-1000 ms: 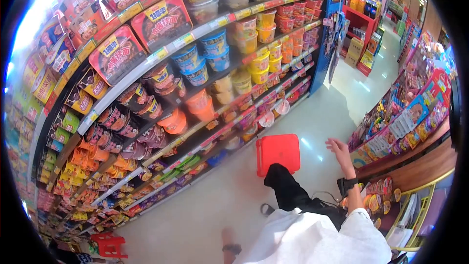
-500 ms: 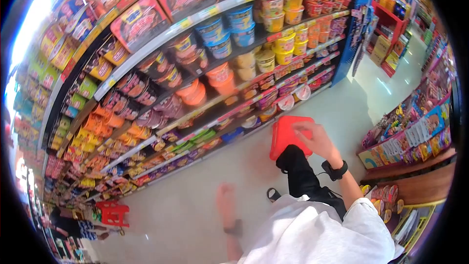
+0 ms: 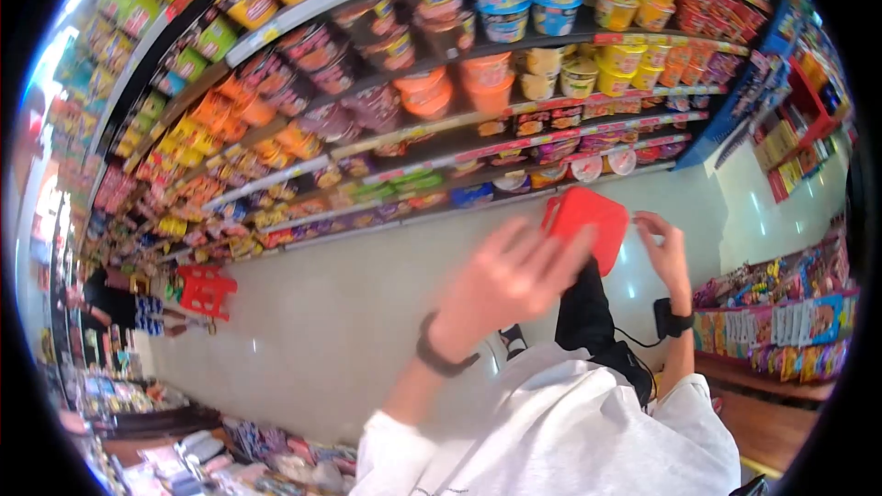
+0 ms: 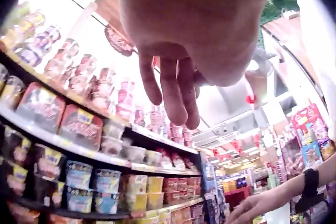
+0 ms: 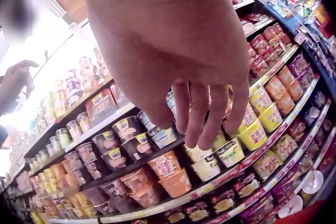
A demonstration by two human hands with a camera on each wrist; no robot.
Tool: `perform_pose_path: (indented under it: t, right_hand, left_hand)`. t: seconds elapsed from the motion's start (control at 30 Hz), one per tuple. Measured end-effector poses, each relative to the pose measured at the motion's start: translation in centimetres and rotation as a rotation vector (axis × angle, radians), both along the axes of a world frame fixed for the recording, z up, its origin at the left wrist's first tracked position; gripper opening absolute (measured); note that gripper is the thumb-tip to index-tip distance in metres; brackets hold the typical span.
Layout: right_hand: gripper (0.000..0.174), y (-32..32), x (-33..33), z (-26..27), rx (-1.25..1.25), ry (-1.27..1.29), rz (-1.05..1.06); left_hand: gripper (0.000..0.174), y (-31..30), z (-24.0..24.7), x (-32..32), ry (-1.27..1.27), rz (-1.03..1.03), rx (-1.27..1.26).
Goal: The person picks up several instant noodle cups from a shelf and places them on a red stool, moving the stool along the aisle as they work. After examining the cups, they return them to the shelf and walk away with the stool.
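In the head view my left hand [image 3: 505,280] is blurred, its fingers reaching out and overlapping part of a red square-topped stool [image 3: 597,220]. The left wrist view shows loosely hanging fingers [image 4: 170,95] with nothing in them. To the stool's right, my right hand [image 3: 669,253] is held up with relaxed, slightly bent fingers. It is empty too, and in the right wrist view its fingers [image 5: 198,119] hang in front of shelved noodle cups [image 5: 170,174]. Both wrists wear black bands.
Long shelves [image 3: 395,152] of noodle cups and packets run along the aisle. A second red stool [image 3: 207,292] stands at the left near another person [image 3: 152,312]. Snack racks [image 3: 781,312] line the right side, and more goods [image 3: 211,455] lie at the lower left.
My left hand has risen from low beside the body to in front of the stool. My right hand has shifted to the stool's right. The head view has turned left.
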State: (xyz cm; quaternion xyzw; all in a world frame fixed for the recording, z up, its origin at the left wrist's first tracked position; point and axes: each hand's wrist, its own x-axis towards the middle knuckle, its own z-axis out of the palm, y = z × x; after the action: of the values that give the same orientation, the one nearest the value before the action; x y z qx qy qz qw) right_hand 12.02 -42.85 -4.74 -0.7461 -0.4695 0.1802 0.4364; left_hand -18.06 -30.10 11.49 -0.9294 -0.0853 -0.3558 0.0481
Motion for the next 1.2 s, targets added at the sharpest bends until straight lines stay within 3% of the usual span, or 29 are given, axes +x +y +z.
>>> perform_pose_path:
  t: [0.07,0.13,0.17,0.27,0.4,0.83,1.0,1.2]
  right_hand:
    - [0.024,-1.3,1.9,-1.0,0.050,0.008,-0.025]
    - [0.027,-3.1,5.4,-1.8,-0.198,-0.516,0.163]
    - [0.027,-3.7,6.0,-2.3,-0.211,-0.575,0.185]
    - [0.028,-3.6,4.8,-0.3,-0.086,-0.227,0.066]
    - [0.029,-5.4,6.3,-1.4,0.022,0.047,-0.033]
    - [0.033,-7.1,5.0,4.8,0.173,0.088,-0.061]
    - [0.035,-8.4,11.7,-1.7,0.076,0.081,-0.180]
    - [0.036,-10.4,11.7,-2.3,0.048,0.086,-0.148]
  left_hand:
    - [0.029,-0.2,3.0,2.7,-0.055,-0.096,0.066]
    - [0.017,-1.6,6.0,4.8,0.013,-0.135,0.178]
    - [0.020,-2.3,7.6,5.8,0.045,-0.157,0.234]
    - [0.017,-5.6,12.2,8.4,0.427,-0.166,0.437]
    - [0.017,-8.0,14.9,8.2,0.483,-0.143,0.439]
    - [0.019,-12.2,14.7,3.1,0.474,-0.027,0.279]
    - [0.020,-13.4,13.8,0.5,0.480,0.016,0.218]
    - [0.021,-14.2,11.9,-2.7,0.494,0.075,0.133]
